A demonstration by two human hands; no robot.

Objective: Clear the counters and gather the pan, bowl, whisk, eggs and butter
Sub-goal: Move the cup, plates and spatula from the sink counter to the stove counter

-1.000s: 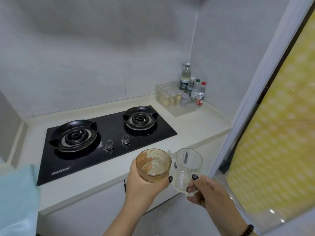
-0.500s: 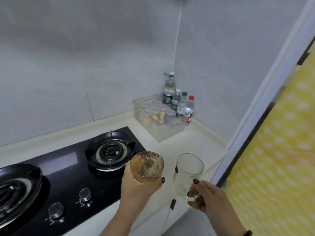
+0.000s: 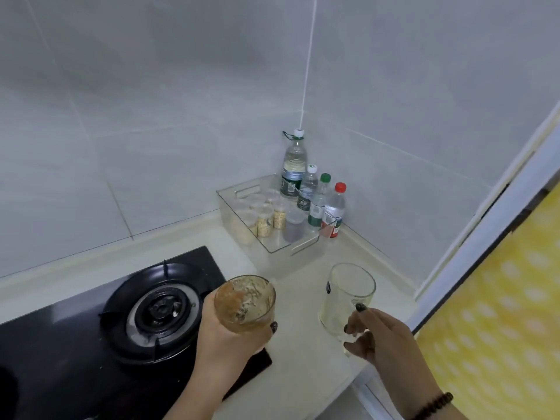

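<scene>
**Glass in both hands, over the corner tabletop by the stove**

Glass, two pieces. Left hand [image 3: 233, 338], lower centre of frame, wraps a brown-smeared clear drinking glass [image 3: 245, 300] from below and the side; fingers curled round its body, one dark-nailed fingertip showing at the glass's lower right. Glass is tilted, mouth toward the camera, held above the right edge of the black glass gas hob [image 3: 91, 344], just right of the round black burner [image 3: 156, 310].

Right hand [image 3: 381, 334], lower right, pinches the handle of a clear glass mug [image 3: 345, 298]; thumb on top of the handle, fingers curled under it. Mug is near upright, long axis vertical with a slight lean. Cannot tell whether its base touches the cream tabletop [image 3: 303, 374] or hangs just above.

Key relation: the bare tabletop strip lies directly under and ahead of both hands, running toward the upper-right corner. The right hand with the mug is nearer it; the left is partly over the hob. Likely step: clearing dirty glassware, so each piece needs a set-down spot or carrying off.

Both forearms enter from the bottom edge; dark bead bracelet [image 3: 436, 404] on the right wrist.

Pan, bowl, whisk, eggs and butter: none in view; gathering not yet begun by the look of it.

Centre right, in the wall corner: clear plastic bin [image 3: 239, 201] holding small jars, four capped plastic bottles [image 3: 315, 195] at its far side. Yellow dotted curtain [image 3: 500, 313] at right edge.
</scene>
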